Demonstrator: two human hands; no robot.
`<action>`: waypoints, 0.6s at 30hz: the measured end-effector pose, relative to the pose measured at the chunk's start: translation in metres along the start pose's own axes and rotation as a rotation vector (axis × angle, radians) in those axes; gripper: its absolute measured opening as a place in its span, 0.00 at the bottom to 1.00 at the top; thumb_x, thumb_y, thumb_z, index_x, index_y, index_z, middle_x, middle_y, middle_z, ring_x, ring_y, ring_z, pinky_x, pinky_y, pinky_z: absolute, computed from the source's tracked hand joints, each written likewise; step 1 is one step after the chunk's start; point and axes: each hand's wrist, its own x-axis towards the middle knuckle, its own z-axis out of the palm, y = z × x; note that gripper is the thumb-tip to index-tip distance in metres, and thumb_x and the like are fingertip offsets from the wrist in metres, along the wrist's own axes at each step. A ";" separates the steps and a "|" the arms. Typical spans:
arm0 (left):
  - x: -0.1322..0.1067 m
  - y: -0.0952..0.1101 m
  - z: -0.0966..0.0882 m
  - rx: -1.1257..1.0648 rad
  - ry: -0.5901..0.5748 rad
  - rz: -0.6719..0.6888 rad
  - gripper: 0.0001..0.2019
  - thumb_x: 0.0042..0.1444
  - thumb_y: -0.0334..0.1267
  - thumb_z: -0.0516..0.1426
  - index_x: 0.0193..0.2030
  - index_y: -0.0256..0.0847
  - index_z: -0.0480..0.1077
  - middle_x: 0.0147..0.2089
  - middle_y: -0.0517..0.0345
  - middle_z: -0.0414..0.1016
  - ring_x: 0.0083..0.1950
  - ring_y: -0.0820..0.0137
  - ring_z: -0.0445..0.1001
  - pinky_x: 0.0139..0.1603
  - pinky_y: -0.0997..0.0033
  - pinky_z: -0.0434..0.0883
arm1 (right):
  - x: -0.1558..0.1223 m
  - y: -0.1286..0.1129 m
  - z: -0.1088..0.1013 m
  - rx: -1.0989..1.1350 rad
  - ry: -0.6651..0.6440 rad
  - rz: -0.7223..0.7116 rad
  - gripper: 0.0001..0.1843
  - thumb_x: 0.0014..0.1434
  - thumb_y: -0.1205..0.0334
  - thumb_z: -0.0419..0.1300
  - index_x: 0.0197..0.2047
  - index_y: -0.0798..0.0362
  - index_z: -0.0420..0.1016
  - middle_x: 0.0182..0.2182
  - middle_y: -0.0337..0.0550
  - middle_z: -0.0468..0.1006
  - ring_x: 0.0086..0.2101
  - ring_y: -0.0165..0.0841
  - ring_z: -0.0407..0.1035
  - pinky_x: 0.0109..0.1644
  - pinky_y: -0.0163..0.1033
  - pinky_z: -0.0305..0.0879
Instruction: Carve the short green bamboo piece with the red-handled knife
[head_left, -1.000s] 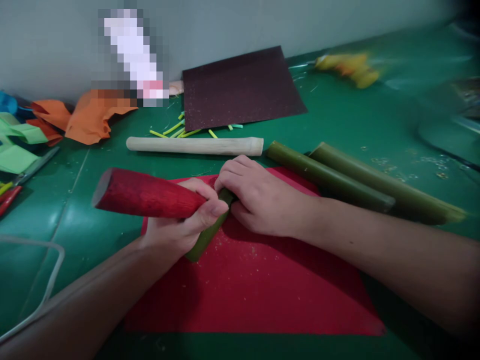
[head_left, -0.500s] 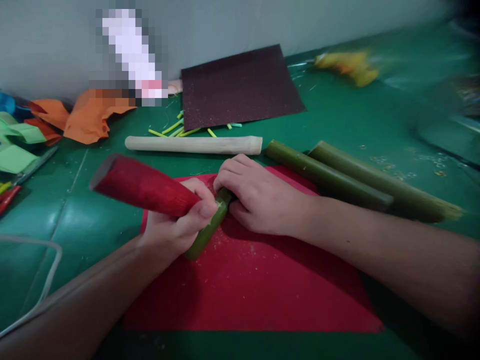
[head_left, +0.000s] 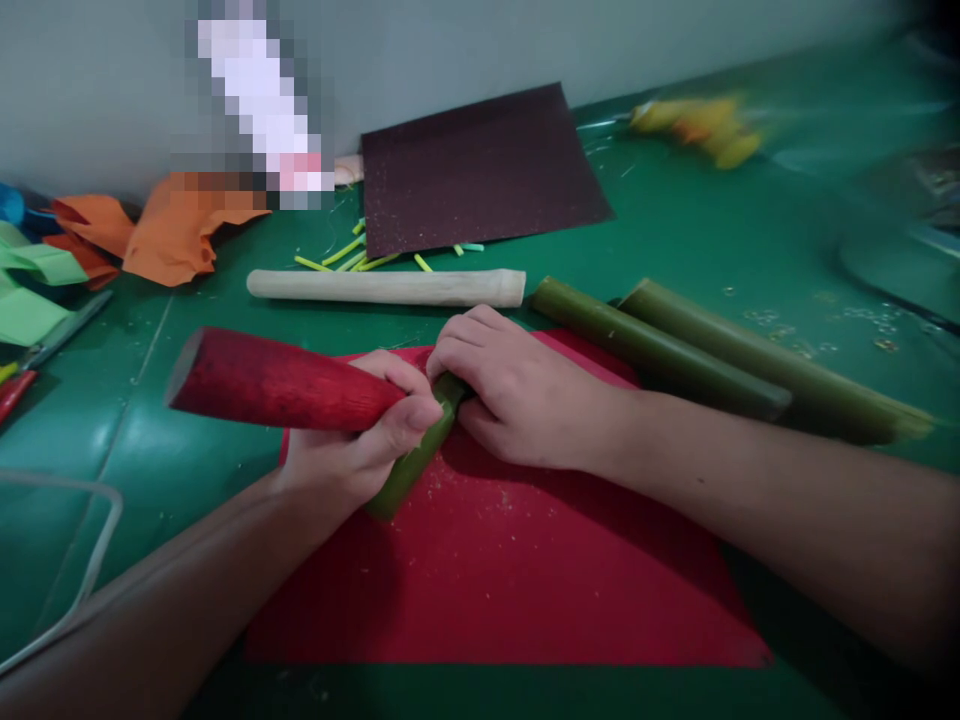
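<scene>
My left hand [head_left: 375, 425] is closed round a thick red wooden handle [head_left: 281, 385], whose flat butt end points left. What the handle's other end carries is hidden behind my fingers. Below that hand a short green bamboo piece [head_left: 405, 480] lies slantwise, its skin pale and scraped near my thumb. My right hand [head_left: 506, 385] grips the bamboo's far end, with fingers curled over it. Both hands are over a red sheet [head_left: 540, 580] sprinkled with fine shavings.
Two green bamboo lengths [head_left: 660, 345] lie at right, and a pale peeled stick [head_left: 382, 288] lies behind my hands. Farther back are a dark sheet [head_left: 487, 170] and yellow-green strips [head_left: 341, 252]. Orange paper [head_left: 176, 235] and red-handled scissors [head_left: 19, 390] are at left.
The red handle's butt end has swung down and slightly left, so the handle lies more level. My left thumb has shifted slightly right along the bamboo. My right hand keeps its hold.
</scene>
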 end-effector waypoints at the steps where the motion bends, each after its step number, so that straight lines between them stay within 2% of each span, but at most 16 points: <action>1: 0.000 0.000 0.001 -0.016 0.009 0.001 0.20 0.62 0.55 0.63 0.29 0.41 0.76 0.24 0.60 0.71 0.22 0.76 0.65 0.21 0.72 0.63 | 0.000 0.000 0.000 -0.001 -0.001 -0.001 0.12 0.56 0.71 0.51 0.40 0.60 0.75 0.39 0.54 0.73 0.41 0.41 0.61 0.50 0.48 0.60; 6: -0.002 -0.002 0.004 -0.151 0.021 0.033 0.27 0.64 0.59 0.59 0.23 0.39 0.70 0.19 0.62 0.65 0.19 0.78 0.60 0.19 0.74 0.59 | 0.000 0.000 0.001 -0.020 0.001 -0.008 0.10 0.56 0.71 0.52 0.39 0.59 0.73 0.39 0.54 0.72 0.41 0.41 0.60 0.48 0.48 0.60; 12: -0.003 -0.004 0.001 -0.072 0.010 0.019 0.22 0.62 0.59 0.61 0.29 0.40 0.75 0.25 0.60 0.72 0.21 0.77 0.64 0.20 0.74 0.63 | -0.001 0.000 0.001 -0.006 0.009 -0.011 0.11 0.56 0.72 0.52 0.40 0.58 0.73 0.39 0.53 0.72 0.41 0.41 0.61 0.48 0.48 0.60; 18: -0.003 0.000 0.001 -0.054 0.021 -0.042 0.22 0.60 0.58 0.63 0.28 0.41 0.76 0.23 0.61 0.70 0.19 0.77 0.63 0.18 0.74 0.61 | -0.001 0.002 0.001 -0.003 0.015 -0.025 0.11 0.57 0.71 0.52 0.40 0.59 0.74 0.39 0.53 0.72 0.41 0.40 0.61 0.49 0.48 0.60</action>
